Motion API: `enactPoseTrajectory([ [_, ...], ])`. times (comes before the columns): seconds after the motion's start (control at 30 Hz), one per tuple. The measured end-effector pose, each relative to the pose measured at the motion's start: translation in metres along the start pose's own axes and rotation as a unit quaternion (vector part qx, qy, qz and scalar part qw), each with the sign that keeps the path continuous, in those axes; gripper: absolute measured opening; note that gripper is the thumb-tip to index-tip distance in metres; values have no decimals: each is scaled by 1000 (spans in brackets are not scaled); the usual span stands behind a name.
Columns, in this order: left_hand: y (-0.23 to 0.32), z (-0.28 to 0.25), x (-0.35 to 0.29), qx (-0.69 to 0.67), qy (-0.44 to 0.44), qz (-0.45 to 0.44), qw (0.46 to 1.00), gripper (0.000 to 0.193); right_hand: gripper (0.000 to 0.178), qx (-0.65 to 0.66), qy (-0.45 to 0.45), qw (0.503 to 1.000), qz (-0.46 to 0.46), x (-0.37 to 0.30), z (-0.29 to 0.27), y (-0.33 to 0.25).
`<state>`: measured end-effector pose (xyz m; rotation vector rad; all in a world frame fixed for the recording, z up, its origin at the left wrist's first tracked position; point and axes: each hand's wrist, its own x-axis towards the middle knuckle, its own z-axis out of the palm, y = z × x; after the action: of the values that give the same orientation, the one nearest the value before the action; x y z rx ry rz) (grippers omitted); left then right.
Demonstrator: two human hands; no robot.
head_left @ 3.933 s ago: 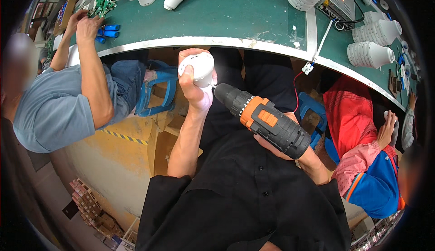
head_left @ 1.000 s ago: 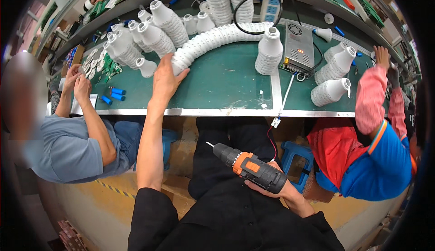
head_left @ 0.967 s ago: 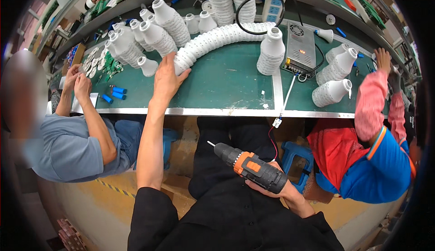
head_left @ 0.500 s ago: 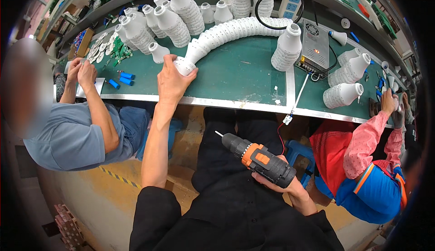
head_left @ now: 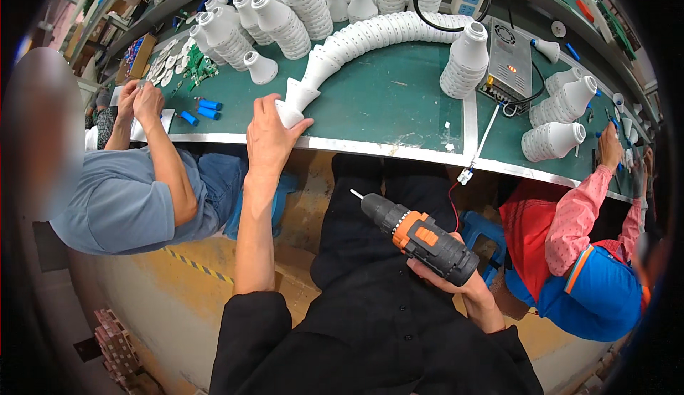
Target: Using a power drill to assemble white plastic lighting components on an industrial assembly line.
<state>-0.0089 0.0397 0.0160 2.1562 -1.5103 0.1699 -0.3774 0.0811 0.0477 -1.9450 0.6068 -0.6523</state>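
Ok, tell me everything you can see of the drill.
The drill is black and orange, its casing plastic-looking. A thin pale bit sticks out of the black chuck, pointing forward and left. Behind sit white marks, an orange band and an orange slider. The right hand grips it; the handle is hidden. The bit appears to touch nothing.

The left hand (head_left: 270, 137) has drawn a flared white housing (head_left: 288, 115) from the housing row (head_left: 377, 33) toward the counter's (head_left: 399, 99) front edge; a second housing (head_left: 301, 95) now sticks out between them. The drill bit (head_left: 356, 193), earlier at a housing's neck, now points clear of any.
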Motion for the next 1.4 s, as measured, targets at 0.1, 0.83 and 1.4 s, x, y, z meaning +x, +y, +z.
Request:
enactPoseTrajectory([
  [0.1, -7, -12, -24, 11, -16, -37, 999, 71, 15, -87, 24, 995, -44, -3, 1, 1],
  [0.83, 67, 35, -115, -806, -101, -413, 412, 74, 18, -80, 0, 996, -36, -3, -1, 5],
  [1.4, 63, 49, -119, -823, -104, -370, 418, 68, 41, -129, -29, 990, -54, -23, 2, 24],
])
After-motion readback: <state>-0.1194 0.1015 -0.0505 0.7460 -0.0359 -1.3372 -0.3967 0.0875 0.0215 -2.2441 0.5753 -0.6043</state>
